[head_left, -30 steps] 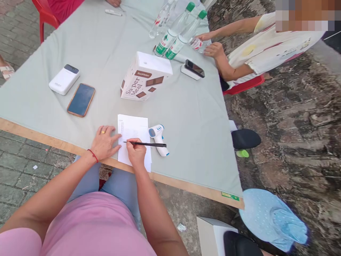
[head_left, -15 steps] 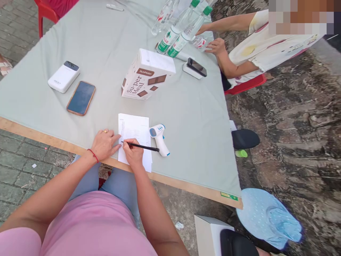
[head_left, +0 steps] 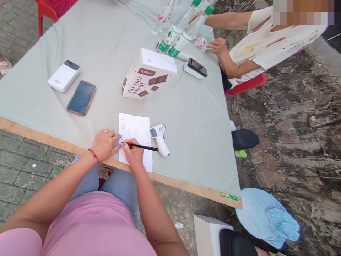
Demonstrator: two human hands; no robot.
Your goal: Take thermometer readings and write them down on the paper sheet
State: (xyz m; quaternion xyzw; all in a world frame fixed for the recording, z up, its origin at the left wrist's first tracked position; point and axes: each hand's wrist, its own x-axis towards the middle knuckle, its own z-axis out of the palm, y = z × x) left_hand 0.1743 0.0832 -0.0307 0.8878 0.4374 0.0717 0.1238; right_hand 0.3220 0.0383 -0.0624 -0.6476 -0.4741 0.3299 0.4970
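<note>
My right hand (head_left: 133,153) grips a black pen (head_left: 146,146), its tip on the left part of a white printed sheet (head_left: 135,124). More paper lies under that sheet, at the table's front edge. My left hand (head_left: 105,145) rests flat with fingers spread, its fingertips at the sheet's left edge. A ring and a red string bracelet are on it. Just right of the paper lies a white and blue infrared thermometer (head_left: 160,138). Behind the paper stands a white and brown "Su·per Meal" box (head_left: 149,76).
A phone (head_left: 81,98) and a white power bank (head_left: 64,76) lie on the left of the covered table (head_left: 197,142). Several water bottles (head_left: 177,39) stand at the back, near a white device (head_left: 195,68). Across the right side sits another person (head_left: 239,53), one hand near a bottle.
The other person's far arm has shifted toward the bottles. My hands, pen and paper stay nearly in place; the view has moved slightly.
</note>
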